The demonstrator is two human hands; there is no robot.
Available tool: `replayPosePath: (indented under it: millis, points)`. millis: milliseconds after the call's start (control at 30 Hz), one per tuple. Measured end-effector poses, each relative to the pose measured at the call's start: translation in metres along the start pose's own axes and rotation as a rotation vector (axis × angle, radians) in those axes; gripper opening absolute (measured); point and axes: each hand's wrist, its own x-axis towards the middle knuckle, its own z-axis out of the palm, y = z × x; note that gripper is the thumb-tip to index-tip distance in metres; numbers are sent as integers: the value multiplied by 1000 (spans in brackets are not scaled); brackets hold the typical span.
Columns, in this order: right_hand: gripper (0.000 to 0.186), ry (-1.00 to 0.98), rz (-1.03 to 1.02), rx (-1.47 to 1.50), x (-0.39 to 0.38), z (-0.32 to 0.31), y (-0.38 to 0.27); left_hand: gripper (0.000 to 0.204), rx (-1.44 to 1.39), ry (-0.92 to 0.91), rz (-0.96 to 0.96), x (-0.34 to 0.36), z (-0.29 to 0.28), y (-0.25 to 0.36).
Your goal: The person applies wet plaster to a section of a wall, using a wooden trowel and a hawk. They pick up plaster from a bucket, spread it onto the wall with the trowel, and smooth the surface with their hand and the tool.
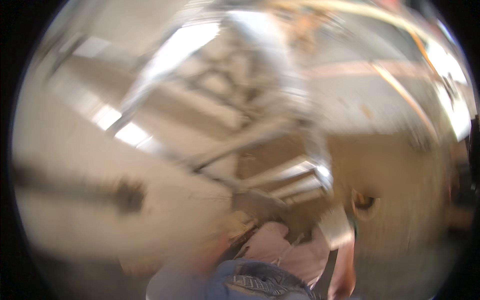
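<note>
Strong motion blur smears the whole head view. My right hand (336, 229) is at the lower right, below the bare forearm's bend, and looks pale, as if gloved. My left hand (241, 226) is a tan smear at the lower middle, near my light pink trousers (300, 257). The fingers of both hands are too blurred to read, and I cannot make out anything held. In front of them stands a frame of shiny grey metal tubes (275, 47). Its lower crossbars (295, 175) lie closest to my right hand, with a visible gap between.
A round thing with a dark middle (366, 204) lies on the brown ground right of my right hand. At the left, a dark rod-like shape ends in a dark clump (129, 195). A long orange-yellow strip (400, 92) runs across the upper right.
</note>
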Motion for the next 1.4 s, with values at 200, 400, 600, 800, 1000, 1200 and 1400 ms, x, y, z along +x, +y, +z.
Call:
replayPosePath:
  millis: [200,400,600,800,1000,1200,1400]
  points:
    - [48,-376,322,-50,67,277,158,44,243,714,760,24,-131,43]
    - [48,-897,618,-218,44,535,312,50,-537,769,913,-73,-261,207]
    - [55,-1404,491,-460,-42,795,401,54,-855,1171,1453,-180,-450,335]
    - [51,-1655,243,-487,-124,1004,411,56,-915,1313,1606,-198,-557,377]
    - [45,-1955,-523,-564,-163,1193,410,56,-945,1477,1641,-186,-575,405]
    - [34,-1954,-1614,-516,-214,1307,419,54,-951,1720,1607,-155,-591,407]
    - [33,-1679,-2335,-365,-223,1353,439,51,-940,1842,1640,-151,-587,413]
